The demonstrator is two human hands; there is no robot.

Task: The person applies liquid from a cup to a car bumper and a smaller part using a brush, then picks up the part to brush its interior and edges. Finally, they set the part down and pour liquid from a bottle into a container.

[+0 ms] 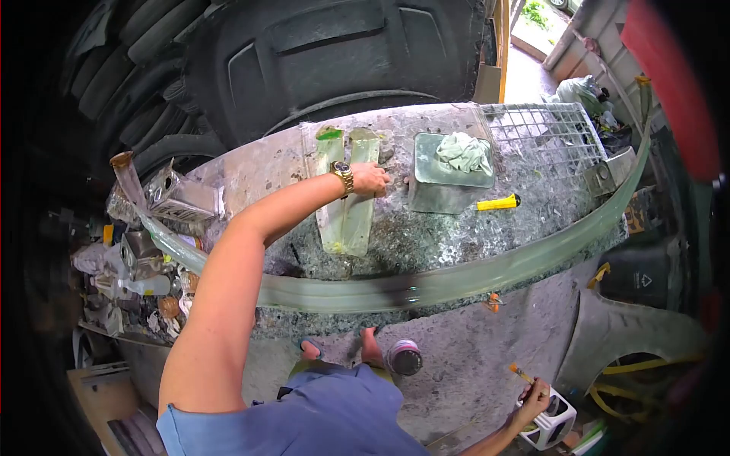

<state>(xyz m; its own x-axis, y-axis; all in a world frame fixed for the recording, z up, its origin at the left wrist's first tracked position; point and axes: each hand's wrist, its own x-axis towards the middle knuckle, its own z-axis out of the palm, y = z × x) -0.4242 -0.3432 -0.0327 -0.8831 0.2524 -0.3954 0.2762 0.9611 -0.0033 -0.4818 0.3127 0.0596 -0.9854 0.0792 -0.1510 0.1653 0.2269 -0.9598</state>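
My left hand (369, 180), with a gold watch (342, 176) at the wrist, rests over two pale green translucent strips (332, 220) lying side by side on the stained worktable (418, 228). Its fingers are curled at the right strip's edge; what they hold, if anything, is hidden. Low at the right, my right hand (537, 395) is closed around a small paintbrush (521, 373) with orange bristles, beside a white frame-like object (553, 422). A long curved greenish translucent piece (449, 291) spans the table's near edge.
Right of the strips stands a rectangular tin (435, 199) with a crumpled pale cloth (464, 153) on top. Beside it lies a yellow tool (497, 203) with a black end. A white wire grid (544, 137) sits at the back right. A round can (404, 357) stands near my feet.
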